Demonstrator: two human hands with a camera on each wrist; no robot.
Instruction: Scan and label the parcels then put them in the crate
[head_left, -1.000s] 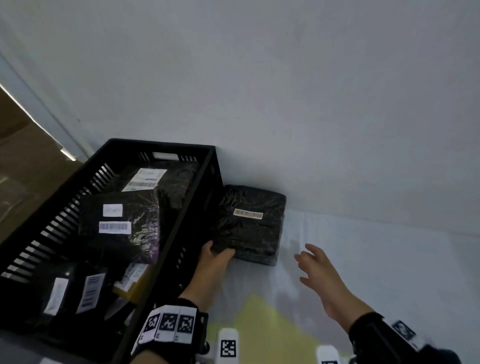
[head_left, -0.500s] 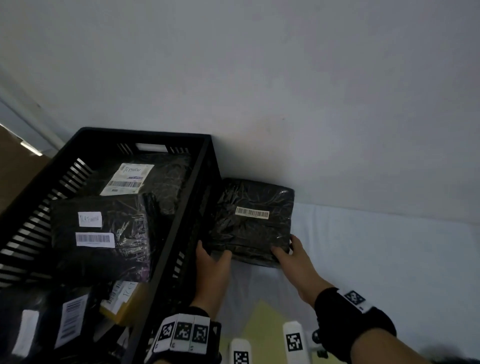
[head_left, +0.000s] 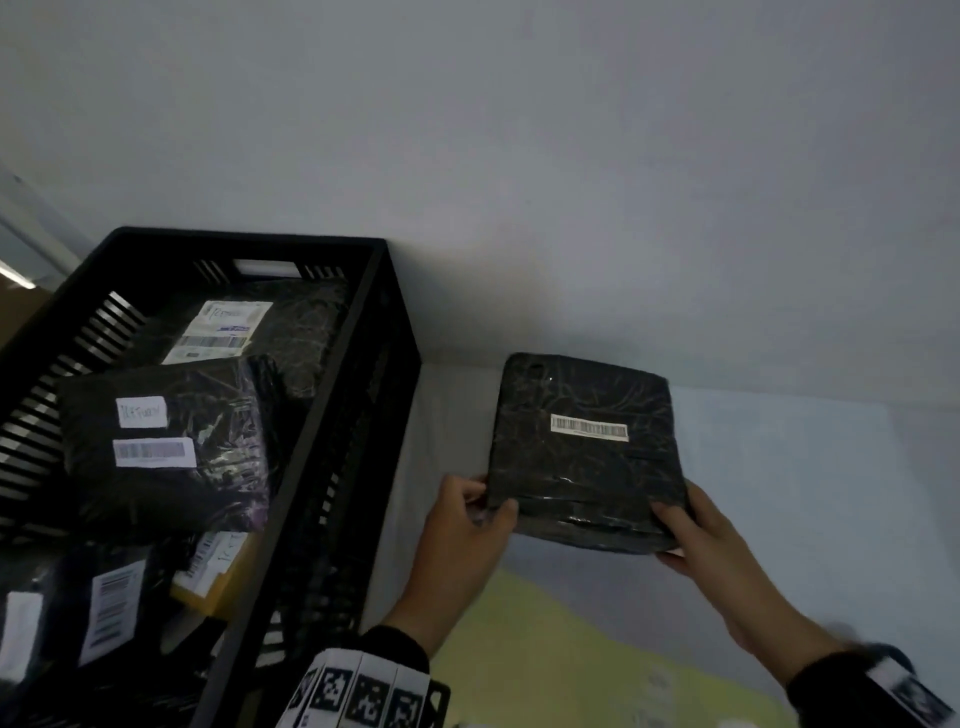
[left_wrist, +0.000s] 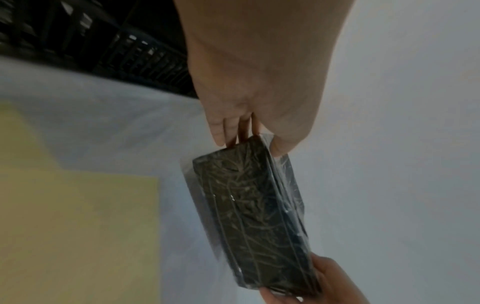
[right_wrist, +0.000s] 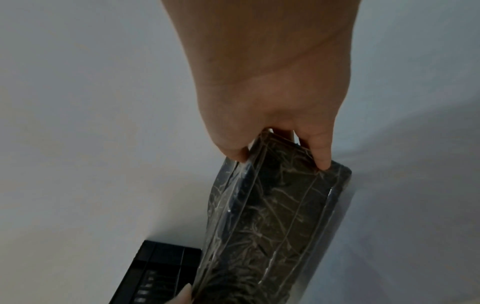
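Observation:
A black plastic-wrapped parcel (head_left: 587, 452) with a white barcode sticker (head_left: 589, 428) is held up above the table, right of the crate. My left hand (head_left: 480, 506) pinches its near left corner, thumb on top. At the near right corner my right hand (head_left: 675, 525) grips it, thumb on top and fingers beneath. The left wrist view shows the parcel (left_wrist: 257, 222) edge-on under my left hand (left_wrist: 249, 142). In the right wrist view the parcel (right_wrist: 270, 226) hangs from my right hand (right_wrist: 283, 156). The black slatted crate (head_left: 337, 436) on the left holds several labelled parcels.
A white wall rises right behind the crate and parcel. The table (head_left: 810, 509) has a pale cover, with a yellow patch (head_left: 561, 654) close to me. The crate's right wall (left_wrist: 135, 55) stands just left of my left hand.
The parcel lay against the crate's right wall with only my left hand on it. My right hand reached in and gripped it, and both hands lifted it away to the right.

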